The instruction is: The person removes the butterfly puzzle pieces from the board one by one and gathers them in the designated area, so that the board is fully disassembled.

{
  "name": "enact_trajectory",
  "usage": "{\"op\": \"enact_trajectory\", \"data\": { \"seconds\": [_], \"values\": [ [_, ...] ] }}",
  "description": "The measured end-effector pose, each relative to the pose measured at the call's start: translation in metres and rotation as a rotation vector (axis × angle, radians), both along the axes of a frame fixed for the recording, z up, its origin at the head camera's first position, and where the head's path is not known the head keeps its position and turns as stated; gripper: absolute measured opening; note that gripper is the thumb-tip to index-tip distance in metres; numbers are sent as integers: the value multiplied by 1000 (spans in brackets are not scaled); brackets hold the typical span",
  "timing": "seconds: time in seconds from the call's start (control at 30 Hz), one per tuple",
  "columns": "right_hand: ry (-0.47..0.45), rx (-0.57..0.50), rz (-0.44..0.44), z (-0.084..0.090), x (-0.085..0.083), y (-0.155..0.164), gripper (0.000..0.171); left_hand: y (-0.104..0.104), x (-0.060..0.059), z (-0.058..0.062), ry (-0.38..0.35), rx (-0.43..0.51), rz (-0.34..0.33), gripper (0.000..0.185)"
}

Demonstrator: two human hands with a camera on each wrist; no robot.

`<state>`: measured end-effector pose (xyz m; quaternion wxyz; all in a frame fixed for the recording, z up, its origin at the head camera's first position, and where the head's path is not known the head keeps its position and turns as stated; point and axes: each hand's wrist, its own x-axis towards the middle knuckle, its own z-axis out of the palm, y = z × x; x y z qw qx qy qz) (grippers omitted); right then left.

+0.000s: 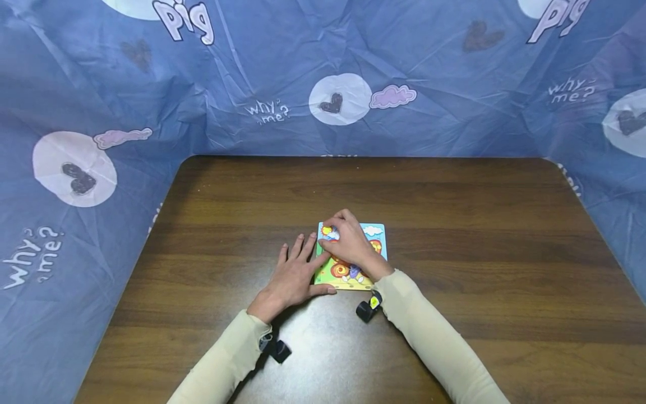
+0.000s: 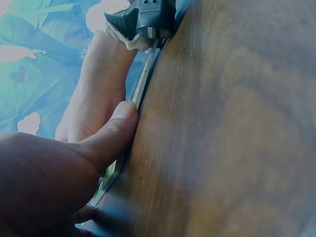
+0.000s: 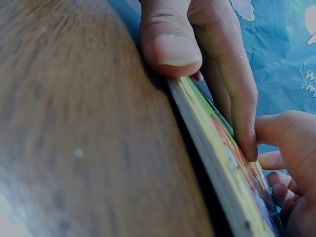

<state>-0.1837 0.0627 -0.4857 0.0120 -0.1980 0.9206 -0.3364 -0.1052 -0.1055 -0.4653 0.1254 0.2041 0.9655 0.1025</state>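
A small, thick square picture board [image 1: 374,229] with bright cartoon figures lies flat on the table. My left hand [image 1: 291,279] is spread along its left side, index finger over the picture and thumb at the near left corner. In the right wrist view, the left thumb [image 3: 175,54] rests on the board's edge. My right hand [image 1: 349,241] reaches over the board, with bent fingers and thumb at its far left part, near a printed sun. I cannot tell whether they pinch a piece there. The palm and forearm hide part of the picture.
The brown wooden table [image 1: 479,235] extends around the board on all sides. A blue printed cloth [image 1: 282,62] hangs behind and beside it. Black wrist cameras sit at both cuffs, the right one [image 1: 367,310] close to the board's near edge.
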Motion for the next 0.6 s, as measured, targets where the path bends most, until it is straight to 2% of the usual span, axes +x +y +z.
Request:
{"op": "enact_trajectory", "data": {
  "seconds": [0.33, 0.6],
  "values": [
    [-29, -25, 5, -1, -1, 0, 48, -1, 3, 0, 34, 32, -3, 87],
    [-43, -21, -2, -1, -2, 0, 47, 0, 6, -1, 122, 65, -29, 82]
  ]
}}
